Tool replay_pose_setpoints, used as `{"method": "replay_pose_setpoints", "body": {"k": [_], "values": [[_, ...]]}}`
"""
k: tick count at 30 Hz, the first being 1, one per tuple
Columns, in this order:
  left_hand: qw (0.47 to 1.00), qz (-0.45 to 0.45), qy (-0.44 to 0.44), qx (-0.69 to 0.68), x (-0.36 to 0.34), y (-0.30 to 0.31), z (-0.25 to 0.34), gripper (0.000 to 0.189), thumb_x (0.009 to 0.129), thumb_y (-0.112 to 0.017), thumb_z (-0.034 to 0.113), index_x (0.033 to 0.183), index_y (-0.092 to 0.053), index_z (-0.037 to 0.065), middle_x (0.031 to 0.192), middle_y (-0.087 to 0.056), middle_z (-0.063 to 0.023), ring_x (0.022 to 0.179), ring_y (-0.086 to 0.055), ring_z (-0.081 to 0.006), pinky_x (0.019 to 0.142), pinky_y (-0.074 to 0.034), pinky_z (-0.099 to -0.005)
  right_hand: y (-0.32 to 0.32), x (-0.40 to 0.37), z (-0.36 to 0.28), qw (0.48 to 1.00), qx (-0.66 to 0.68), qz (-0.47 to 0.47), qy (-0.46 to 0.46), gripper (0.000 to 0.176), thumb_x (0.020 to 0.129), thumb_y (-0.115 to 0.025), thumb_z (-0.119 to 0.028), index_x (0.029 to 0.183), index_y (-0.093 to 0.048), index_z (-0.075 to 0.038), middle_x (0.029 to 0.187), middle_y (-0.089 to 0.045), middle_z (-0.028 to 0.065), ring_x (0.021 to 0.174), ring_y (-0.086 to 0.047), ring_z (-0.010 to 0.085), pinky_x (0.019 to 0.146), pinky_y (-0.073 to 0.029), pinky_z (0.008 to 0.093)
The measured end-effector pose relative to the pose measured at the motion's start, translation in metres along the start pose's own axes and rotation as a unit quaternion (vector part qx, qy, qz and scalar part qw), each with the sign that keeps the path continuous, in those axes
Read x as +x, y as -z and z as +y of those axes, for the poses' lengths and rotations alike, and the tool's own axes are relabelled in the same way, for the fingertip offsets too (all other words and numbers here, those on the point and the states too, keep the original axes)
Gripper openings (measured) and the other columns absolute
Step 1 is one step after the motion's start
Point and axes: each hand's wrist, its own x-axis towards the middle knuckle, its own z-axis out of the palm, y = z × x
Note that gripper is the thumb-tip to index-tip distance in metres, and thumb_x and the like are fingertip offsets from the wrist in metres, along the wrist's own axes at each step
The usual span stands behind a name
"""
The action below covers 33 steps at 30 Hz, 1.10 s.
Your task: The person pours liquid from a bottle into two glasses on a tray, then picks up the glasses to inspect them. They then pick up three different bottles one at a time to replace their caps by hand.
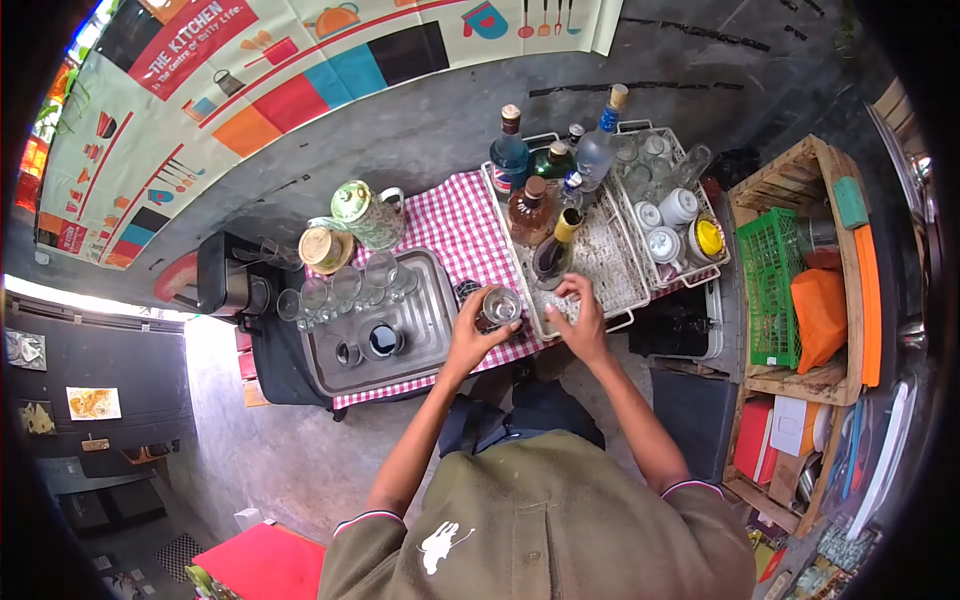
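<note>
My left hand is wrapped round a clear glass above the checkered cloth. To its right, my right hand is at the front edge of a white wire rack, its fingers curled round a small clear glass object that is partly hidden. Just behind that hand, a dark bottle with a yellow neck leans in the rack. Several other bottles, among them a blue one and a brown one, stand at the rack's back left.
A grey tray on the left holds several glasses and a dark-filled cup. Behind it stand a floral pitcher and a lidded jar. A second rack with glasses and cups and a wooden crate are at the right.
</note>
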Motion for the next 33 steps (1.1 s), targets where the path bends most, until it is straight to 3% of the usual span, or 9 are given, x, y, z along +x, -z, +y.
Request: {"method": "replay_pose_setpoints", "body": {"k": [3, 4, 7, 11, 15, 16, 25, 30, 33], "values": [[0.999, 0.011, 0.022, -0.025, 0.008, -0.012, 0.003, 0.068, 0.077, -0.082, 0.010, 0.137, -0.050, -0.002, 0.127, -0.058, -0.0092, 0.118, -0.059, -0.0177, 0.101, -0.048, -0.0324, 0.016, 0.028, 0.006, 0.996, -0.066, 0.058, 0.016, 0.058, 0.082, -0.079, -0.014, 0.128, -0.046, -0.001, 0.107, -0.058, 0.0141, 0.100, -0.060, 0.0288, 0.090, -0.048, 0.0401], [1.000, 0.013, 0.027, -0.004, 0.010, -0.015, 0.009, 0.069, 0.078, -0.082, 0.009, 0.138, -0.049, -0.002, 0.127, -0.058, -0.0091, 0.118, -0.058, -0.0176, 0.101, -0.048, -0.0320, 0.020, 0.036, 0.008, 0.996, -0.080, 0.044, -0.003, 0.064, 0.080, -0.080, -0.018, 0.130, -0.045, 0.000, 0.115, -0.056, 0.0164, 0.110, -0.057, 0.0320, 0.097, -0.044, 0.0422], [0.998, 0.025, 0.027, -0.059, 0.020, -0.022, 0.008, 0.070, 0.079, -0.082, 0.009, 0.139, -0.048, -0.002, 0.126, -0.059, -0.0093, 0.117, -0.059, -0.0176, 0.101, -0.048, -0.0318, 0.017, 0.063, 0.014, 0.992, -0.093, 0.068, 0.050, 0.072, 0.078, -0.083, -0.023, 0.134, -0.043, -0.001, 0.123, -0.053, 0.0181, 0.118, -0.053, 0.0347, 0.102, -0.041, 0.0451], [0.999, 0.043, 0.020, -0.024, 0.030, -0.021, 0.003, 0.070, 0.080, -0.081, 0.010, 0.140, -0.047, -0.004, 0.126, -0.059, -0.0101, 0.117, -0.058, -0.0173, 0.101, -0.048, -0.0321, 0.000, 0.079, 0.020, 0.999, -0.016, 0.032, 0.041, 0.079, 0.078, -0.083, -0.027, 0.139, -0.040, -0.003, 0.131, -0.050, 0.0190, 0.125, -0.049, 0.0372, 0.106, -0.039, 0.0468], [0.999, 0.050, 0.013, -0.011, 0.035, -0.018, 0.002, 0.070, 0.080, -0.081, 0.010, 0.140, -0.047, -0.003, 0.129, -0.058, -0.0112, 0.118, -0.058, -0.0179, 0.101, -0.048, -0.0326, -0.014, 0.092, 0.034, 0.998, 0.059, 0.004, 0.011, 0.053, 0.082, -0.080, -0.026, 0.121, -0.053, -0.001, 0.108, -0.062, 0.0177, 0.101, -0.062, 0.0332, 0.088, -0.048, 0.0436], [0.999, 0.047, 0.017, -0.006, 0.035, -0.017, 0.003, 0.070, 0.080, -0.081, 0.010, 0.140, -0.047, -0.003, 0.130, -0.058, -0.0114, 0.118, -0.058, -0.0180, 0.102, -0.048, -0.0327, -0.015, 0.094, 0.033, 0.997, 0.049, 0.048, 0.044, 0.040, 0.084, -0.078, -0.025, 0.109, -0.058, -0.002, 0.091, -0.065, 0.0138, 0.084, -0.065, 0.0303, 0.075, -0.050, 0.0416], [0.998, 0.058, 0.028, -0.003, 0.029, -0.014, 0.003, 0.071, 0.081, -0.081, 0.012, 0.141, -0.046, -0.003, 0.130, -0.057, -0.0120, 0.119, -0.057, -0.0185, 0.101, -0.048, -0.0330, -0.016, 0.099, 0.029, 0.996, 0.082, 0.029, 0.008, 0.031, 0.082, -0.079, -0.015, 0.105, -0.060, -0.004, 0.093, -0.071, 0.0079, 0.082, -0.069, 0.0172, 0.074, -0.054, 0.0341], [0.997, 0.076, 0.001, -0.029, 0.024, -0.013, -0.002, 0.069, 0.080, -0.082, 0.015, 0.138, -0.049, -0.002, 0.125, -0.061, -0.0123, 0.113, -0.061, -0.0183, 0.098, -0.050, -0.0334, -0.014, 0.105, 0.031, 0.984, 0.178, 0.005, -0.027, 0.025, 0.084, -0.077, -0.012, 0.101, -0.061, -0.004, 0.088, -0.069, 0.0045, 0.081, -0.068, 0.0161, 0.075, -0.053, 0.0320], [0.996, 0.082, 0.003, -0.021, 0.019, -0.009, 0.000, 0.069, 0.080, -0.081, 0.013, 0.139, -0.048, -0.003, 0.124, -0.061, -0.0116, 0.113, -0.060, -0.0179, 0.098, -0.049, -0.0331, -0.011, 0.112, 0.048, 0.982, 0.187, 0.009, 0.003, 0.023, 0.085, -0.076, -0.011, 0.100, -0.060, -0.004, 0.088, -0.068, 0.0047, 0.082, -0.068, 0.0155, 0.077, -0.053, 0.0325]]}}
